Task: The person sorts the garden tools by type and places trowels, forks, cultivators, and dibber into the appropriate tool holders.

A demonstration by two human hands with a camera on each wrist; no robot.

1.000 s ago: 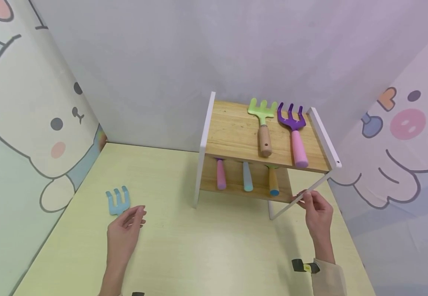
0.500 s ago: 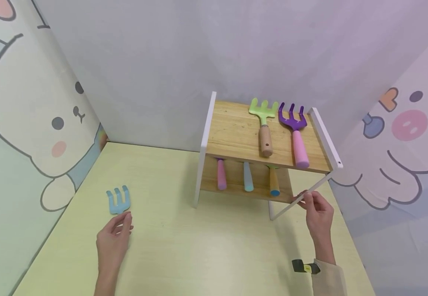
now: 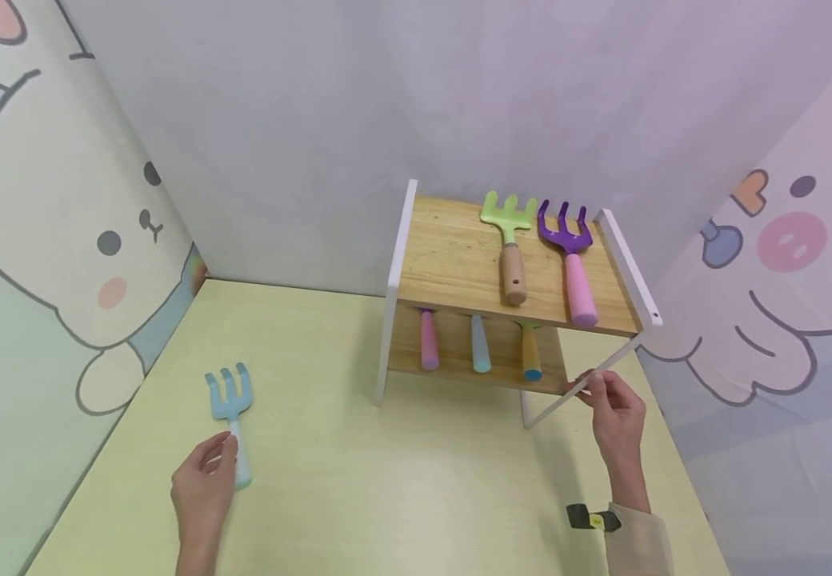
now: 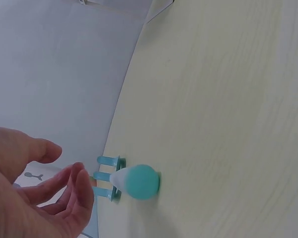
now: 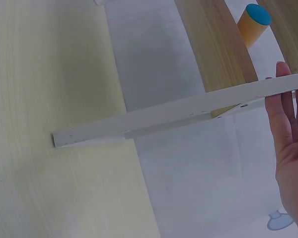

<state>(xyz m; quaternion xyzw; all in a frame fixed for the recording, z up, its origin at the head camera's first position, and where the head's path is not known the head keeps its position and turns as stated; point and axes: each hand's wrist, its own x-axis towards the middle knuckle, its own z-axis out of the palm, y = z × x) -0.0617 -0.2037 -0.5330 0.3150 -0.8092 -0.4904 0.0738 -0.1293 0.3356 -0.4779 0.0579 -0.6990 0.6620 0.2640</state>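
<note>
On the table at the left lies a light blue toy hand rake [image 3: 230,406], its three tines pointing away from me. My left hand [image 3: 203,484] hovers beside its pale handle, overlapping it in the head view. In the left wrist view, thumb and fingers stand apart with nothing between them, and the rake's teal handle end [image 4: 142,182] is beyond them. My right hand [image 3: 619,416] grips the slanting white side leg [image 5: 164,115] of a two-tier wooden shelf [image 3: 445,256], at the lower board's height. In the right wrist view, its fingers reach behind that leg.
On the top board lie a green rake [image 3: 514,268] with a wooden handle and a purple rake [image 3: 578,284] with a pink handle. Pink [image 3: 428,340], light blue [image 3: 481,344] and orange handles [image 3: 531,352] stick out below. Cartoon-printed curtains enclose the table.
My left hand has drawn back toward me and left, off the blue rake's neck, so its handle now shows. The rake has stayed in place. My right hand has kept its hold on the shelf leg.
</note>
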